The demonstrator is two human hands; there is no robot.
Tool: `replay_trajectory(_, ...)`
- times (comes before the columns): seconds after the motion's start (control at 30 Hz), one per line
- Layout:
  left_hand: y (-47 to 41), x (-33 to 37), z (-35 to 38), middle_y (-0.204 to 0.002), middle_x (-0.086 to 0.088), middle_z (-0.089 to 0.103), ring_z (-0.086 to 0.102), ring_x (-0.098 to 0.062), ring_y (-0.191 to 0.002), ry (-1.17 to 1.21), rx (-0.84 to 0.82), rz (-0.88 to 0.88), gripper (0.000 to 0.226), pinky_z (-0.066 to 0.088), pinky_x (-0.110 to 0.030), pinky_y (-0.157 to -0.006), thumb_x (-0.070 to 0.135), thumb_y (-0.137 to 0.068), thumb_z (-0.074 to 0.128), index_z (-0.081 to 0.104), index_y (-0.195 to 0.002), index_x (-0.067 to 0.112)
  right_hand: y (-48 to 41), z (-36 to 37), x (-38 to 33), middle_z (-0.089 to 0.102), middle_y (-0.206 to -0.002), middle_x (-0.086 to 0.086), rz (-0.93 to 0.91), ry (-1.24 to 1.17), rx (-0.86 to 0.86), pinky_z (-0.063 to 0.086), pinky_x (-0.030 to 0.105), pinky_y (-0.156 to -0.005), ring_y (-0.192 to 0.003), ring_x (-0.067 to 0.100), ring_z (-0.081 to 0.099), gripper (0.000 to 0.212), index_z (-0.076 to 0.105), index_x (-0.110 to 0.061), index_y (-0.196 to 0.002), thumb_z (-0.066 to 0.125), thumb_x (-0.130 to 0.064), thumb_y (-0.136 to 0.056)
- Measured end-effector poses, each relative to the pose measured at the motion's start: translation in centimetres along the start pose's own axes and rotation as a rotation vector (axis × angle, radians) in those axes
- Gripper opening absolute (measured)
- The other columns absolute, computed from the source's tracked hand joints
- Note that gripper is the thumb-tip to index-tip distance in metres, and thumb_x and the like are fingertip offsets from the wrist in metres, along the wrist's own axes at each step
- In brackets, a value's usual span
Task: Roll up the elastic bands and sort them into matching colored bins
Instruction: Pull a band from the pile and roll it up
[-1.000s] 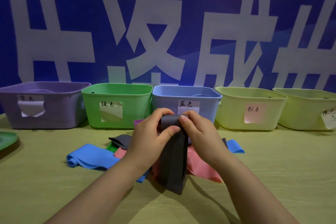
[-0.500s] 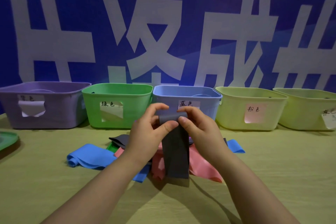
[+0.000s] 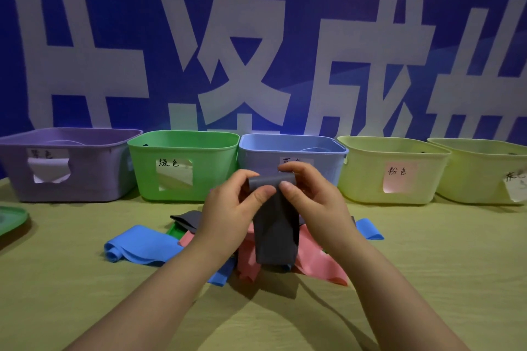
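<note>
Shorter now: grey band (image 3: 274,225) has less tail hanging vs 1 s ago, w/ left hand (image 3: 228,216) & right hand (image 3: 312,202) both pinching its rolled top above counter (image 3: 427,265). Roll approx half done; blue band (image 3: 139,246), pink band (image 3: 319,262) etc. lie unsorted.

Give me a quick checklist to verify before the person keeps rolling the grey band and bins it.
1. Both hands on the band: ok; left hand and right hand pinch the top of the grey band.
2. Roll started: ok, top edge curled over.
3. Tail free: ok, hangs above the pink band.
4. Roll finished: not ok.
5. Grey bin identified: cannot tell; far-right bin has a cut-off label.
</note>
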State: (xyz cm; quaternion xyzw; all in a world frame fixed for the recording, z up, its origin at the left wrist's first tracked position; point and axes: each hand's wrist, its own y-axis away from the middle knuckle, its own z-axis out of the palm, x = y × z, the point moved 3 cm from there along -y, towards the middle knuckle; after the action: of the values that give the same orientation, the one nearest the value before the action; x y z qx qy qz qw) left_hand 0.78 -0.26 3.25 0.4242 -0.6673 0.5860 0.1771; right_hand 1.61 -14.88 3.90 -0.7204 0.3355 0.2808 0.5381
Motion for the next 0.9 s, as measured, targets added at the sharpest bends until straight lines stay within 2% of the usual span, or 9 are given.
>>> replay_trajectory(0.07, 0.1, 0.0, 0.2, -0.082, 0.004, 0.066, 0.063, -0.013, -0.081, 0.022, -0.009, -0.007, 0.031, 0.053, -0.043, -0.076, 0.053, -0.069, 0.064, 0.056, -0.090, 0.032, -0.1, -0.1, 0.0, 0.063, -0.093, -0.009, 0.005, 0.059, 0.038, 0.053, 0.035, -0.082, -0.090, 0.011, 0.060, 0.018, 0.056, -0.040, -0.092, 0.057, -0.021, -0.090)
replay_trajectory(0.13, 0.3, 0.2, 0.4, -0.088, 0.007, 0.064, 0.061, -0.010, -0.083, -0.037, -0.039, 0.025, 0.028, 0.051, -0.029, -0.077, 0.036, -0.076, 0.071, 0.050, -0.094, 0.041, -0.2, -0.2, -0.1, 0.063, -0.088, -0.009, 0.005, 0.146, 0.065, 0.051, 0.036, -0.081, -0.089, 0.012, 0.060, 0.005, 0.056, -0.036, -0.091, 0.052, -0.032, -0.091)
replay_trajectory(0.2, 0.4, 0.4, 0.5, -0.091, 0.008, 0.062, 0.058, -0.007, -0.082, -0.137, -0.048, 0.083, 0.032, 0.045, -0.017, -0.072, 0.026, -0.077, 0.071, 0.048, -0.092, 0.040, -0.2, -0.1, -0.1, 0.060, -0.078, -0.011, -0.007, 0.232, 0.062, 0.046, 0.033, -0.073, -0.079, 0.010, 0.057, 0.015, 0.057, -0.030, -0.085, 0.046, -0.039, -0.091)
replay_trajectory(0.3, 0.5, 0.6, 0.5, -0.082, 0.009, 0.060, 0.056, -0.005, -0.074, -0.153, -0.043, 0.112, 0.021, 0.041, -0.017, -0.063, 0.031, -0.077, 0.069, 0.051, -0.088, 0.033, -0.1, -0.1, -0.2, 0.056, -0.065, -0.005, -0.005, 0.290, 0.069, 0.040, 0.032, -0.065, -0.065, 0.008, 0.050, 0.032, 0.057, -0.022, -0.071, 0.042, -0.045, -0.088)
replay_trajectory(0.4, 0.4, 0.6, 0.6, -0.076, 0.007, 0.062, 0.056, -0.004, -0.069, -0.098, -0.053, 0.088, 0.024, 0.043, -0.018, -0.059, 0.046, -0.074, 0.062, 0.055, -0.083, 0.025, 0.0, -0.5, -0.2, 0.061, -0.070, 0.009, 0.013, 0.153, 0.120, 0.044, 0.036, -0.064, -0.064, 0.009, 0.051, 0.041, 0.063, -0.012, -0.073, 0.048, -0.047, -0.087)
replay_trajectory(0.5, 0.1, 0.2, 0.2, -0.072, 0.001, 0.064, 0.060, -0.012, -0.072, -0.024, -0.028, 0.031, 0.040, 0.048, -0.036, -0.067, 0.057, -0.072, 0.065, 0.059, -0.084, 0.019, 0.0, 0.0, -0.1, 0.064, -0.089, -0.007, 0.023, -0.044, 0.045, 0.050, 0.020, -0.072, -0.081, -0.001, 0.059, 0.009, 0.063, -0.035, -0.092, 0.056, -0.031, -0.088)
replay_trajectory(0.57, -0.1, -0.1, 0.0, -0.073, 0.003, 0.066, 0.060, -0.012, -0.070, 0.030, -0.011, -0.008, 0.037, 0.049, -0.042, -0.068, 0.055, -0.070, 0.059, 0.060, -0.082, 0.020, 0.1, 0.4, 0.1, 0.063, -0.098, -0.008, 0.026, -0.085, -0.028, 0.053, 0.023, -0.075, -0.089, 0.006, 0.062, 0.023, 0.058, -0.043, -0.100, 0.059, -0.023, -0.088)
replay_trajectory(0.77, 0.0, -0.4, 0.5, -0.084, 0.007, 0.065, 0.062, -0.009, -0.077, 0.068, -0.036, -0.033, 0.029, 0.053, -0.035, -0.074, 0.037, -0.070, 0.073, 0.053, -0.091, 0.034, -0.1, 0.2, -0.1, 0.064, -0.081, -0.009, -0.009, 0.117, 0.023, 0.050, 0.027, -0.071, -0.078, 0.006, 0.059, 0.013, 0.057, -0.034, -0.083, 0.053, -0.024, -0.091)
replay_trajectory(0.9, 0.1, -0.1, 0.3, -0.079, 0.008, 0.063, 0.058, -0.001, -0.070, 0.025, -0.045, 0.032, 0.019, 0.050, -0.026, -0.068, 0.033, -0.077, 0.068, 0.052, -0.087, 0.033, 0.0, 0.1, -0.3, 0.059, -0.073, -0.008, -0.022, 0.193, 0.027, 0.043, 0.015, -0.058, -0.067, 0.001, 0.054, 0.015, 0.054, -0.024, -0.079, 0.051, -0.031, -0.091)
